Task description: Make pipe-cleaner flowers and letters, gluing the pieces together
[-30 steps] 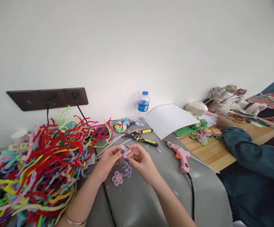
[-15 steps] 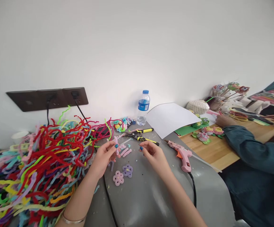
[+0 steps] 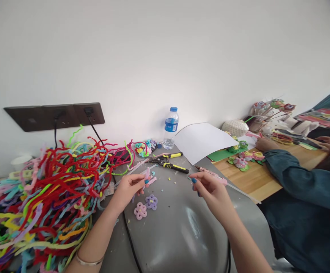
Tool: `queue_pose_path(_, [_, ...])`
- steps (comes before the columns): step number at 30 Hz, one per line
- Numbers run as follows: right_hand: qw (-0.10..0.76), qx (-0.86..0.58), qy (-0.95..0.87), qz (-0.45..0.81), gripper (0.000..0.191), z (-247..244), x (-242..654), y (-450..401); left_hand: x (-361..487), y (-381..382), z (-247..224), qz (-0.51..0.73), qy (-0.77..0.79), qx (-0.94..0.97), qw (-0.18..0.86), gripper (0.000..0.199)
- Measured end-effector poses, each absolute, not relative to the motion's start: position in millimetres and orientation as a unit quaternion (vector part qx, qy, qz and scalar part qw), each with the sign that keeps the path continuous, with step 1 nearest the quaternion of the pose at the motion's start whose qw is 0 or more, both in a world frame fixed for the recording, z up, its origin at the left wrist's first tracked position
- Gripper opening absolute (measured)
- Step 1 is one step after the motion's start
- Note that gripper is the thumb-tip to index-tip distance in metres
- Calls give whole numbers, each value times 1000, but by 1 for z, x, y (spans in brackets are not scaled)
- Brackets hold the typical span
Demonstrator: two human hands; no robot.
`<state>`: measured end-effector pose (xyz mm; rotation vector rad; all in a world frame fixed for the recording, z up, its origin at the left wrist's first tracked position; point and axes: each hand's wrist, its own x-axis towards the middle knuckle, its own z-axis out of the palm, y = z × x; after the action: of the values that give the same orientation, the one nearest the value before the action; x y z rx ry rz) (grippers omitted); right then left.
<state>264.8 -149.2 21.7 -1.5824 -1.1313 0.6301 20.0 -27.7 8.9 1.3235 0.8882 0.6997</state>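
My left hand [image 3: 131, 187] pinches a short pink-lilac pipe cleaner piece [image 3: 147, 173] upright between thumb and fingers. My right hand [image 3: 210, 186] is apart from it, over the pink glue gun [image 3: 219, 179], partly covering it. Its thumb and forefinger meet in a pinch; whatever might be between them is too small to see. Below my left hand lie a pink pipe cleaner flower [image 3: 140, 211] and a purple one [image 3: 151, 202], each with a pale yellow centre. Black-and-yellow pliers [image 3: 172, 166] rest beyond the hands.
A large tangle of coloured pipe cleaners [image 3: 59, 189] spreads on the left. A water bottle [image 3: 171, 127] and white paper [image 3: 201, 140] are at the back. A black cord [image 3: 129, 235] crosses the grey surface. On the right, a co-worker's sleeve [image 3: 293, 170] reaches over a wooden table [image 3: 256, 176].
My right hand has moved right, from beside the left hand to over the glue gun, now hiding its handle. My left hand still holds the pipe cleaner piece. The view has shifted slightly.
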Motion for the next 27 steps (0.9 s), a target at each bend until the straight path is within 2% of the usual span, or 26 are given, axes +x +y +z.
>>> queue_pose_path(5, [521, -563, -492, 411, 38, 21, 213, -129, 25, -41, 7, 217, 325, 656, 646, 25])
queue_pose_path(9, [548, -526, -458, 462, 45, 14, 195, -115, 26, -46, 12, 192, 305, 704, 612, 21])
queue_pose_path(16, [565, -524, -400, 496, 50, 12, 203, -112, 25, -45, 13, 220, 281, 852, 383, 22])
queue_pose_path(23, [570, -516, -406, 494, 48, 12, 207, -110, 28, -45, 5, 278, 202, 903, 259, 28])
queue_pose_path(27, [581, -508, -390, 503, 47, 11, 210, -109, 28, -45, 4, 298, 209, 906, 219, 29])
